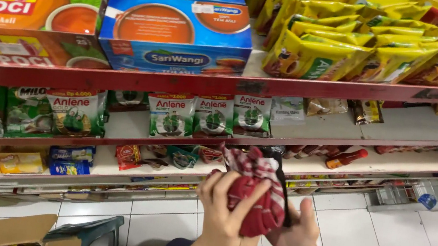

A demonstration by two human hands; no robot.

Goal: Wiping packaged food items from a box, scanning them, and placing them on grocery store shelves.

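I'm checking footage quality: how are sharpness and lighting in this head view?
Head view: even lighting; soft glare on the yellow packets; the red-and-white cloth and both hands, left hand and right hand, look slightly soft; shelf edges bow slightly from the wide lens.

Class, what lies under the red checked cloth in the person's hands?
A flat black object shows at the cloth's right edge, backed by the right hand. The left hand presses the cloth; the rest stays covered.
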